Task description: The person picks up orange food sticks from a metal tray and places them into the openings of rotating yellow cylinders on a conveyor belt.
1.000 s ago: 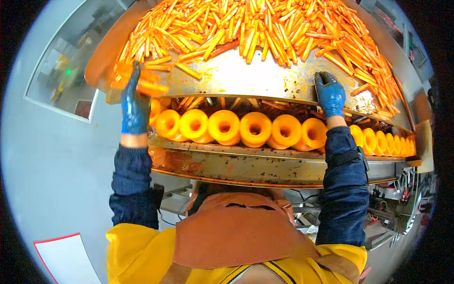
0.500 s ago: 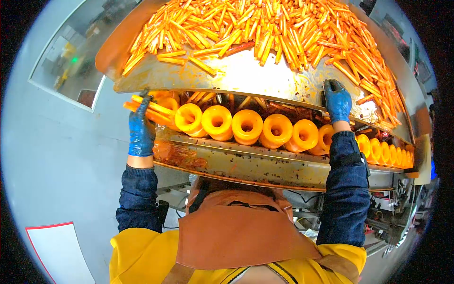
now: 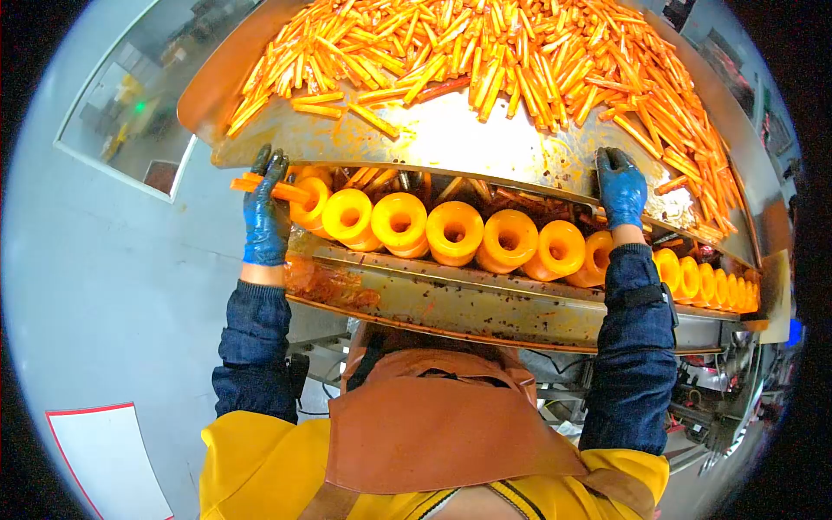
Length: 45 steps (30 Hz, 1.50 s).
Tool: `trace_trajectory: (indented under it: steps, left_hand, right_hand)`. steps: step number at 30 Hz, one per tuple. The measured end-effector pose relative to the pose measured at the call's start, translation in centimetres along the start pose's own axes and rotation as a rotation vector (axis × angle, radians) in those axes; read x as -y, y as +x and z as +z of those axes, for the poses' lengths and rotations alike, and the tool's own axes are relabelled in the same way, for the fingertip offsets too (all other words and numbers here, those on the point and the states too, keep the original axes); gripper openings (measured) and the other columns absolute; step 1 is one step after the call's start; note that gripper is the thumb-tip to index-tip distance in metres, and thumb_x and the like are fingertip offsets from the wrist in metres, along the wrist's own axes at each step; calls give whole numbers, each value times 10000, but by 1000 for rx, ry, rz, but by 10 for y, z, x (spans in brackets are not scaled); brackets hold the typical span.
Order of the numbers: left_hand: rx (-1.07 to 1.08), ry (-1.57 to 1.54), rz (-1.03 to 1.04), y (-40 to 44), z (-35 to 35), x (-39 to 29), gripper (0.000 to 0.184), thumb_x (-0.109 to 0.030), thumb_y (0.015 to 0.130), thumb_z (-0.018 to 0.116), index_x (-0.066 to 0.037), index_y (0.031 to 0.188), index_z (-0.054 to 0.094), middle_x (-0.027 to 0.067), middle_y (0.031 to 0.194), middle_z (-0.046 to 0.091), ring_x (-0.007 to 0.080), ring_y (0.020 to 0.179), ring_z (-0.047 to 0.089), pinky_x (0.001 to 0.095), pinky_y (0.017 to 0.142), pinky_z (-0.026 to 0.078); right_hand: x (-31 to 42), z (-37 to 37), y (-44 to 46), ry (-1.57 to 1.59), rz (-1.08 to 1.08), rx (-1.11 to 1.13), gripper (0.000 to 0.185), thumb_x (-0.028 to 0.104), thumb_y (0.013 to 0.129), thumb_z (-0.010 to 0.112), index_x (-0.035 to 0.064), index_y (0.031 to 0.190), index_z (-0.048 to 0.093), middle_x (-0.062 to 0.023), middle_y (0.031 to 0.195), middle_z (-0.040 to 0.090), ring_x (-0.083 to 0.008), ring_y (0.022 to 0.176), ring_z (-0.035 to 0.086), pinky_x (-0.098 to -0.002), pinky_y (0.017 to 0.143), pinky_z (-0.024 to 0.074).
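My left hand (image 3: 265,212), in a blue glove with dark fingertips, is closed around a few orange sticks (image 3: 250,185). They lie sideways across its palm, beside the leftmost orange roller-like cup (image 3: 308,198). More flared orange cups with round holes (image 3: 453,232) stand in a row running to the right. My right hand (image 3: 621,192), also gloved in blue, rests at the front edge of the metal tray (image 3: 520,160). Its fingers are curled, and what they hold, if anything, is hidden. A large heap of glossy orange sticks (image 3: 485,52) covers the back of the tray.
Below the cups runs a stained metal ledge (image 3: 451,299) with dark specks. A few loose sticks (image 3: 374,120) lie at the heap's near edge. Pale crumbs (image 3: 672,208) sit right of my right hand. A grey wall with a window (image 3: 126,104) stands to the left.
Fewer sticks show in my left hand, and the hand has shifted slightly up and right with its fingers pointing upward. My right hand has stayed in place.
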<state>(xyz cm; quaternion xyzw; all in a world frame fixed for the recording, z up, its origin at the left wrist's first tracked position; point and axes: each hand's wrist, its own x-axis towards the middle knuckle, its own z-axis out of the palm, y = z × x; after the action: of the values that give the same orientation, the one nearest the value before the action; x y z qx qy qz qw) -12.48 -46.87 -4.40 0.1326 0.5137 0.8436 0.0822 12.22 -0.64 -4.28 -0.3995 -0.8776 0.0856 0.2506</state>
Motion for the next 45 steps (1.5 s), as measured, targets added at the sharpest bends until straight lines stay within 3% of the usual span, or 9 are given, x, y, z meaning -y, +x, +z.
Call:
trace_trajectory:
  steps: [11,23,26,31,35,37,40,43,45]
  left_hand:
    - [-48,29,19,-4,-5,-13,565,-89,831,539,-104,1372,375,92,1315,471,212,1185,471,359,1007,356]
    - [-94,278,273,22,1,11,427,-114,842,625,22,1226,499,95,1199,543,183,1086,524,309,940,421]
    - [175,1128,645,56,18,7,355,-97,806,644,-76,1155,588,98,1147,599,236,1042,572,331,927,444]
    - [980,1590,819,114,85,24,419,-188,710,671,-162,1125,614,123,1108,618,303,1008,586,386,876,472]
    - [1165,2040,463,134,126,18,364,-249,705,662,-146,1052,628,131,1031,639,310,927,615,399,803,499]
    - [957,1919,664,161,106,6,305,-288,707,674,-119,957,629,116,927,655,311,846,631,410,738,508]
    - [801,2057,332,189,87,-21,382,-242,694,693,-87,1035,618,125,997,644,326,898,618,402,780,502]
    - [953,1977,690,212,23,9,443,-216,697,695,-95,1108,583,133,1036,634,333,919,616,402,797,499]
    - [869,2196,337,206,39,13,488,-179,704,679,-107,1170,554,144,1086,618,342,946,609,405,818,495]
  right_hand:
    - [0,-2,2,-4,-2,51,400,421,862,500,108,1061,650,-136,1097,620,-327,1002,584,-399,879,453]
    - [-7,6,5,8,-41,20,395,410,859,517,84,1029,661,-146,1085,625,-331,999,586,-391,880,448]
    - [-3,1,3,44,0,57,394,409,857,525,80,1024,662,-150,1071,628,-335,978,593,-390,867,456]
    - [-4,2,2,70,-10,35,392,410,850,544,76,1018,665,-151,1052,635,-333,964,601,-389,853,463]
    - [0,0,-1,66,1,0,364,386,857,547,72,987,677,-141,1027,645,-329,933,613,-382,832,474]
    - [1,0,-2,124,-17,-20,352,374,857,553,69,981,678,-138,1021,648,-326,927,616,-375,830,476]
    - [3,-3,-1,107,-23,-10,340,363,854,560,69,976,680,-137,1013,650,-319,919,620,-369,824,479]
    - [1,0,-1,90,-37,-12,335,359,851,561,67,962,680,-139,1004,649,-320,910,620,-374,819,479]
    - [1,0,-1,75,-32,-20,333,357,850,560,65,953,680,-142,998,649,-322,906,618,-376,817,479]
